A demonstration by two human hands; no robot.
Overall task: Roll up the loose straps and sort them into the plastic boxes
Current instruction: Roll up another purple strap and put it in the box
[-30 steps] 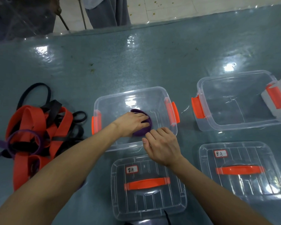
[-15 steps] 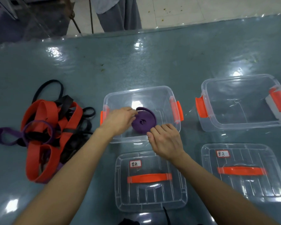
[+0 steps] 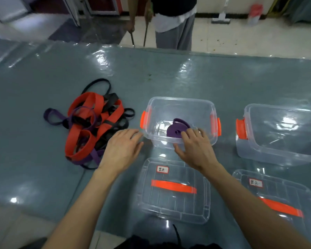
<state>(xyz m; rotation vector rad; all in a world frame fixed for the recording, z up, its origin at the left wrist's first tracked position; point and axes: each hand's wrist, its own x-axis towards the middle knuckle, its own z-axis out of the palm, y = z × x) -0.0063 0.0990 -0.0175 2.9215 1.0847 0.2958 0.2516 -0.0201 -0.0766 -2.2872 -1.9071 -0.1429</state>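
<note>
A rolled purple strap [image 3: 176,129] lies inside the clear plastic box [image 3: 180,105] with orange latches at the table's middle. My right hand [image 3: 196,148] rests over the box's near rim, fingers straight, fingertips close to the roll. My left hand [image 3: 122,148] hovers flat just left of the box, holding nothing. A tangle of loose orange, purple and black straps [image 3: 90,123] lies on the table to the left of my left hand.
A second open box [image 3: 284,155] stands at the right. Two clear lids with orange handles and paper labels lie near me: one lid [image 3: 172,191] below the middle box, another lid [image 3: 276,200] at the right. A person [image 3: 174,24] stands beyond the table's far edge.
My left hand has let go of the purple roll and come out of the box to the left. The roll stays in the box. My head has tilted up.
</note>
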